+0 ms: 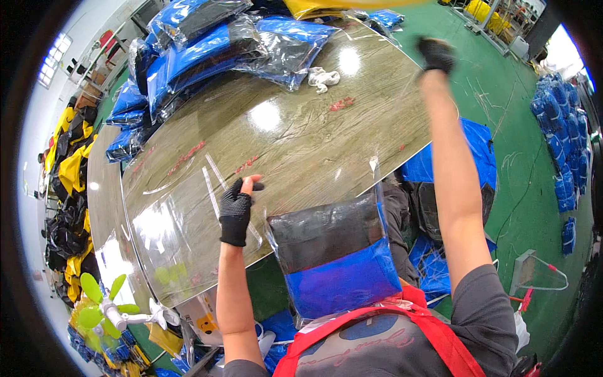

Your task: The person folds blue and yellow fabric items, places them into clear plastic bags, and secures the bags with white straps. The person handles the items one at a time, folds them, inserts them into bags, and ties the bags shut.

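Observation:
My left hand, in a black glove with bare fingertips showing, is over the near part of the wood-patterned table. Its fingers are loosely bent and apart, with nothing visible in them. My right hand, also black-gloved, is stretched out beyond the table's right edge, above the floor. Motion smears its fingers, so what they hold, if anything, does not show. A folded black and blue fabric piece in a clear plastic bag rests on my lap against the table's near edge, touched by neither hand.
Similar bagged pieces are heaped at the table's far left. A crumpled white cloth lies beside them. Blue and black goods stand under my right arm. A small green-bladed fan is at lower left. Blue bundles line the right.

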